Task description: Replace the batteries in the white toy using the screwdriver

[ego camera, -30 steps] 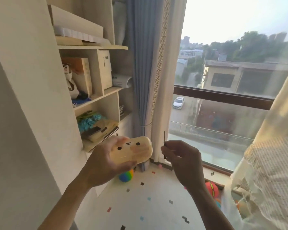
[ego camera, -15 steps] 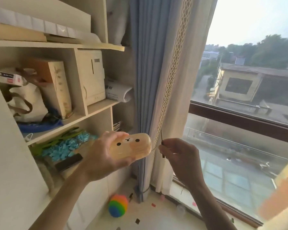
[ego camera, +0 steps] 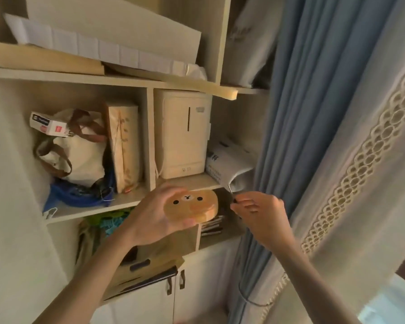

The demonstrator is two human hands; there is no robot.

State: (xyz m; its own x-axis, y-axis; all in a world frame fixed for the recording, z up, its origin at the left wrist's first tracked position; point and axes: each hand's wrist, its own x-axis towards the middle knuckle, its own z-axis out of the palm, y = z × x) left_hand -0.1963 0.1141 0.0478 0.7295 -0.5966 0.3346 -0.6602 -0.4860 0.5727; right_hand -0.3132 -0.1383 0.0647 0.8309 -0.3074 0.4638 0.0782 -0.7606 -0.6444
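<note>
My left hand (ego camera: 154,218) had its grip wrapped round the toy (ego camera: 191,206), fingers behind it and thumb under its lower edge, the bear face turned toward me; the toy hung in the air just in front of the shelf (ego camera: 117,202), below the white box (ego camera: 185,136); my right hand (ego camera: 260,213) was just right of the toy, not touching it, its grip pinched tight on the screwdriver (ego camera: 232,195), whose thin shaft pointed up; the blue curtain (ego camera: 313,113) hung right of the shelf.
</note>
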